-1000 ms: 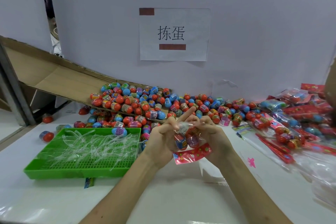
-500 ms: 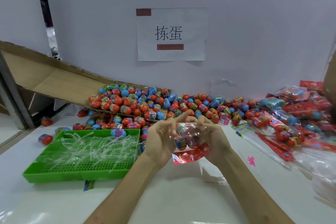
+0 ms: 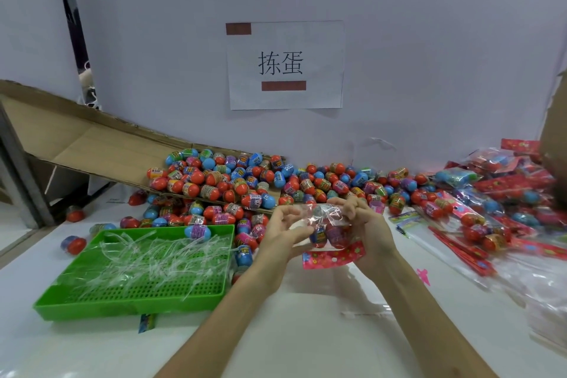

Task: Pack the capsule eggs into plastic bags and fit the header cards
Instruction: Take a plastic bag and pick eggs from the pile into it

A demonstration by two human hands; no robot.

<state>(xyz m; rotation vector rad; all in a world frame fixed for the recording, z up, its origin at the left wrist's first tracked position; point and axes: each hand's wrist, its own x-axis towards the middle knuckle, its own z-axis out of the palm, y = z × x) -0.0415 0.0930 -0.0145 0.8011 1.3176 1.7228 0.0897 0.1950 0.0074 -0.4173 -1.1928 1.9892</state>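
White table (image 3: 306, 331) holds finished packs (image 3: 491, 202) and many loose capsule eggs (image 3: 245, 181), while left hand (image 3: 282, 236) and right hand (image 3: 368, 233) grip a filled plastic bag (image 3: 328, 221) with header card (image 3: 333, 256).

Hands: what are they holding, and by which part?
A clear plastic bag of capsule eggs with a red header card. The left hand holds its left side, the right hand its right side and far end.

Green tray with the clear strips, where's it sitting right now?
In the head view, the green tray lies left of the left hand, just in front of the loose capsule eggs.
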